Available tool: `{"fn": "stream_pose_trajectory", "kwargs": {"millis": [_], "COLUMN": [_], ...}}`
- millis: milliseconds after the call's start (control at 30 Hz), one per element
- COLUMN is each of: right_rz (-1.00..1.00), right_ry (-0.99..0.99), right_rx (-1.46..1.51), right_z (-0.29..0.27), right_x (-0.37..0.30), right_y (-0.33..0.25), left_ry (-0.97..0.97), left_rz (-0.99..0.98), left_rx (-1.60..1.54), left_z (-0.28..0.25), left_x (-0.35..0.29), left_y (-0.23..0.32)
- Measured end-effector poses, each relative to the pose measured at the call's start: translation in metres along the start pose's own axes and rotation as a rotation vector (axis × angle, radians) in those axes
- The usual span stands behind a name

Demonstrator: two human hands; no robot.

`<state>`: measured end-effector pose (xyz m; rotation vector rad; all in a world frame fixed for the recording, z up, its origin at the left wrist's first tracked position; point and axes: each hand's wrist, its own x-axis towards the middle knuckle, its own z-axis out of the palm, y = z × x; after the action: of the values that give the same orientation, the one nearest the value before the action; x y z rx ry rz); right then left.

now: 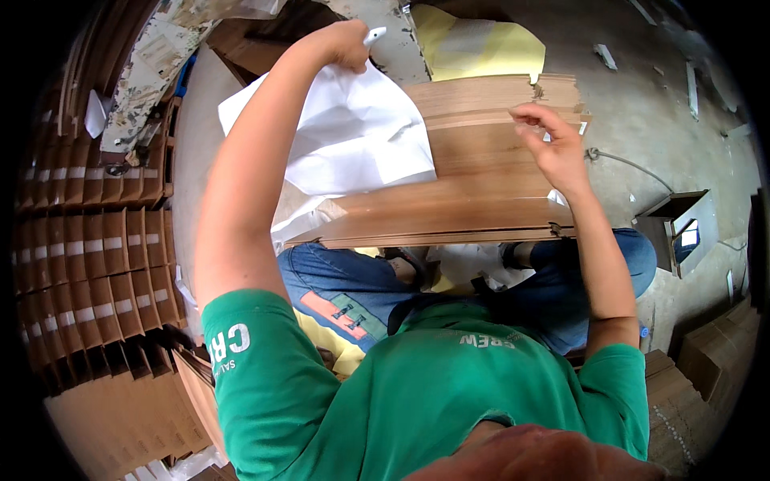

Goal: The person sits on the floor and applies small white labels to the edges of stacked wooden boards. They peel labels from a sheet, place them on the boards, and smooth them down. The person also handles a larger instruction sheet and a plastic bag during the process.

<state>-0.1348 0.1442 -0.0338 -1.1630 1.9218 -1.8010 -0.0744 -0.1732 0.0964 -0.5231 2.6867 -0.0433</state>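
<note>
At the far left of the middle, my left hand is closed around a small white object with a rounded end, its kind not clear. Right below that hand, a creased white sheet spreads over the left part of some brown wood-look panels; whether the fingers also grip the sheet is hidden. Over the panels' right side hovers my right hand, its fingers bent and apart from the thumb, with nothing visible in it. The nearest panel lies across in front of my bent legs.
Yellow sheet material lies on the floor beyond the panels. Stacked brown slotted pieces line the left. At right are a cable, a small open box-like piece and cardboard cartons. White scraps dot the floor.
</note>
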Motion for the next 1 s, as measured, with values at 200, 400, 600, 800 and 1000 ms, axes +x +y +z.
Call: {"fn": "stream_pose_trajectory", "kwargs": {"millis": [200, 400, 600, 800, 1000], "right_rz": [-0.126, -0.467, -0.709, -0.78, -0.782], "right_ry": [-0.244, -0.138, 0.063, -0.18, -0.196], "right_rx": [-0.45, -0.786, -0.692, -0.668, -0.676], "right_z": [0.08, 0.125, 0.109, 0.095, 0.093], "right_x": [-0.008, -0.013, 0.004, -0.01, -0.026], "right_y": [0.003, 0.036, 0.027, -0.006, -0.043], "left_ry": [-0.054, -0.069, -0.164, 0.244, 0.412], "left_rz": [0.023, 0.129, 0.402, -0.014, 0.082], "left_rx": [0.087, 0.239, 0.729, 0.172, 0.422], "left_z": [0.004, 0.008, 0.019, 0.015, 0.035], "left_x": [0.027, 0.042, 0.051, 0.007, 0.009], "left_y": [-0.024, -0.029, -0.031, 0.007, 0.008]}}
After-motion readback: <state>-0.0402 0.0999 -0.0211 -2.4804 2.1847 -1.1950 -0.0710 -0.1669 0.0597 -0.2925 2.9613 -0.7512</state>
